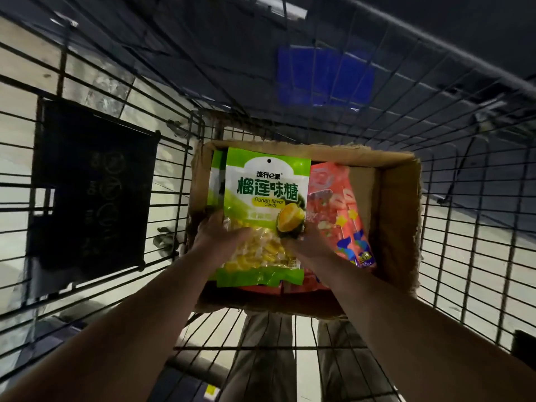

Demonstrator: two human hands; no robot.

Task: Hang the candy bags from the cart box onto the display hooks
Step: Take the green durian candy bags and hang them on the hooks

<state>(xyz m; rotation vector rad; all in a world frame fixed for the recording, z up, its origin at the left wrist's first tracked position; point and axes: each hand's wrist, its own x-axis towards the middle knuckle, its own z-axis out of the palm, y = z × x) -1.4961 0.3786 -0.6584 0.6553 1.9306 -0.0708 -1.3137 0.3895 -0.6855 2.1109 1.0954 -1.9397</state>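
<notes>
Held at frame centre between left hand [219, 234] and right hand [308, 242], each clamped on a lower side edge, hands just apart: green-and-white plastic durian candy bag [265, 198], over open brown cardboard box [401, 204]. Right of it, red plastic candy bags [342, 210] inside box, within black wire cart [464, 242].

Green candy bag [266, 198], front face: brand line 流行e派 in small dark characters near the top. Beneath it, product name 榴莲味糖 in large green characters. Below that, on a yellow strip, "Durian flavor Candy" in English. A small pale tag lower on the same face is too blurred to read. Red candy bag [339, 204] beside it: print not legible. Black panel [92, 187] at the left: faint round symbols, unreadable.
</notes>
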